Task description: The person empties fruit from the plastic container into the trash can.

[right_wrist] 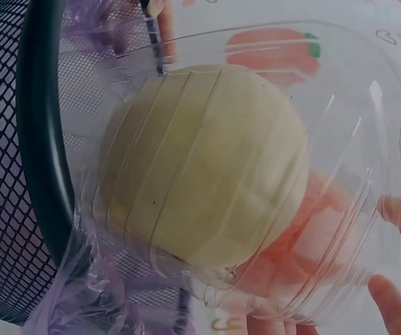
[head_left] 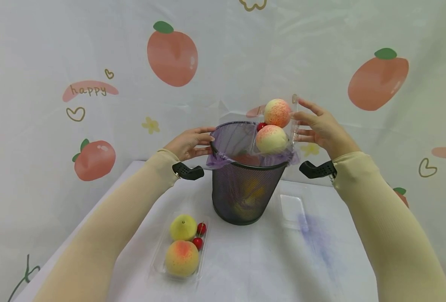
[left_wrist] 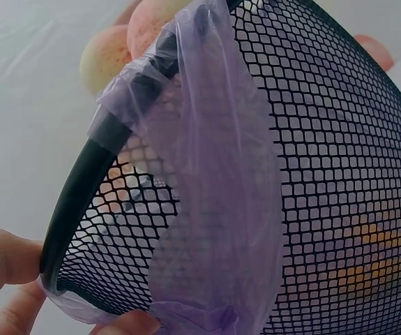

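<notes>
The right grip (head_left: 322,131) is holding, just to its left, a clear tray (right_wrist: 353,105) of peaches (head_left: 272,139) tilted over a mesh bin (head_left: 223,184); the left grip (head_left: 189,144), farther off, is pinching the opposite rim (left_wrist: 81,192).

1. The desk (head_left: 253,260) is white, with a purple patch (head_left: 315,235).
2. A black mesh bin (head_left: 239,193) stands on it.
3. A clear fruit tray (head_left: 160,260) lies nearer, left.
4. Clear plastic (head_left: 292,208) lies right of the bin.
</notes>
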